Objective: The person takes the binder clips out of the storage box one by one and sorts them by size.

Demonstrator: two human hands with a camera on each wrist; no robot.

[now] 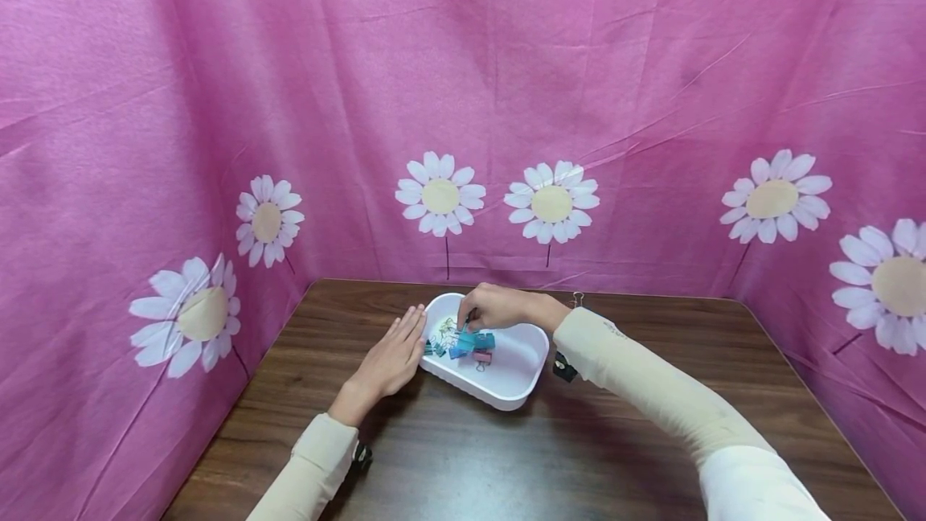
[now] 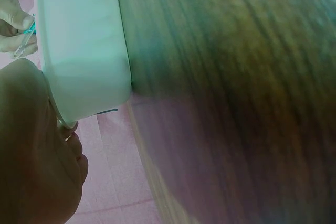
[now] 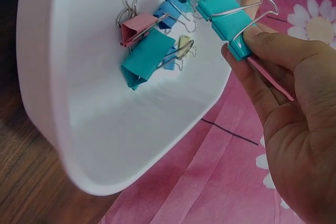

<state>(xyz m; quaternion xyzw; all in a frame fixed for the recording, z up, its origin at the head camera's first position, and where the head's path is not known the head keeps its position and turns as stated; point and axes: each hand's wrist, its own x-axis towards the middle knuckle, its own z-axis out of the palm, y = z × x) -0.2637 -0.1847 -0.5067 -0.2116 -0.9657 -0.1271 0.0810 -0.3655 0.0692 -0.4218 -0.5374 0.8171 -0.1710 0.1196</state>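
Note:
A white plastic tray (image 1: 510, 402) stands on the table with several binder clips in it. My right hand (image 1: 494, 306) is over its far side and pinches a teal binder clip (image 3: 227, 17) between thumb and fingers, wire handles spread. Inside the tray lie another large teal binder clip (image 3: 148, 56), a pink binder clip (image 3: 137, 28), a blue binder clip (image 3: 167, 13) and a small yellow binder clip (image 3: 184, 45). My left hand (image 1: 393, 354) rests along the tray's left end, fingers extended and fingertips at the rim.
The tray sits near the far edge of the brown wooden table (image 1: 463, 473). Thin wire loops (image 1: 577, 298) show just beyond my right cuff. A pink cloth (image 1: 499, 79) with printed daisies hangs behind the table and along both sides.

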